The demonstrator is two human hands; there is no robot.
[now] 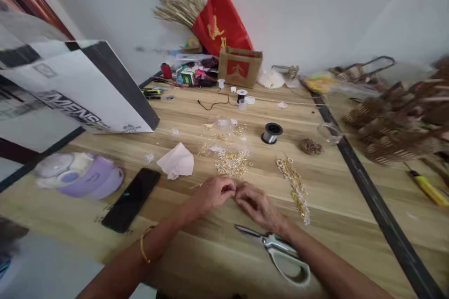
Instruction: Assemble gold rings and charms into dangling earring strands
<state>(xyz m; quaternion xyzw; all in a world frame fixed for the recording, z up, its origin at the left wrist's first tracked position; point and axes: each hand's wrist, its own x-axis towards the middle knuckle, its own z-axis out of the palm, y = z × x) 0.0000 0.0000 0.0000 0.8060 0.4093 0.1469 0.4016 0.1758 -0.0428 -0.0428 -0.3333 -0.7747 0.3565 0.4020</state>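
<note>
My left hand (218,190) and my right hand (255,202) meet fingertip to fingertip just above the wooden table, both closed in a pinch. Whatever sits between the fingertips is too small to make out. Right beyond them lies a pile of small gold and clear beads (231,162). A gold and clear beaded strand (297,189) stretches along the table to the right. Under my right forearm rest scissors with pale green handles (277,247), blades pointing left. A gold bangle (143,245) circles my left wrist.
Left of my hands are a crumpled tissue (177,161), a black phone (131,200) and a purple-and-white device (84,175). A wire spool (271,133) stands beyond the beads, near a dish (329,134). A large white box (87,88) stands at left; woven baskets (389,121) crowd the right.
</note>
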